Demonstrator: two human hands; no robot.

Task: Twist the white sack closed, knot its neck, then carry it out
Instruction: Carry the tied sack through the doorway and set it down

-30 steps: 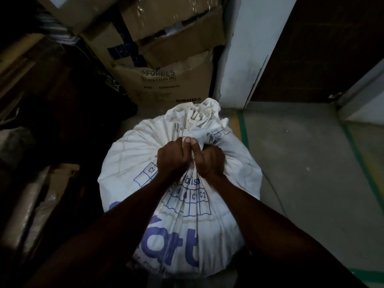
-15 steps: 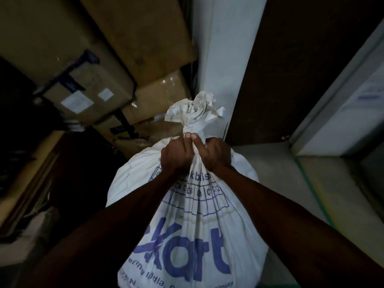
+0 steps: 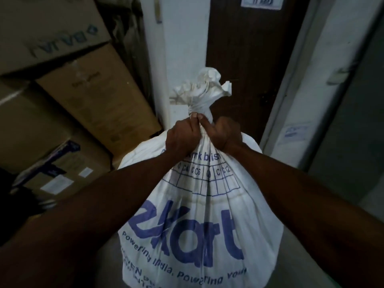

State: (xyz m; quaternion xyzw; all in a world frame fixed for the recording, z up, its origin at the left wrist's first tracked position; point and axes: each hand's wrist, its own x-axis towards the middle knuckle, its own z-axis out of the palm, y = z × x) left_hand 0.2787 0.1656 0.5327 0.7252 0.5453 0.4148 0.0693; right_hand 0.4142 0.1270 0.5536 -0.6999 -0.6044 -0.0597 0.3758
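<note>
Ahead, cardboard boxes (image 3: 68,113) and door (image 3: 247,65) flank sack (image 3: 187,215).

We take this for a storeroom or the back of a courier depot. Plain brown cartons (image 3: 68,104) are stacked high on the left, some with white shipping labels (image 3: 56,183) and dark strapping. The sack (image 3: 199,215) carries a blue logistics logo and a printed grid of sorting codes (C4, C6 and the like). A whitewashed pillar (image 3: 182,48) and a dark wooden door (image 3: 249,59) with a paper notice (image 3: 262,1) stand just behind it. The light is dim, the floor (image 3: 110,256) bare and grey.
</note>
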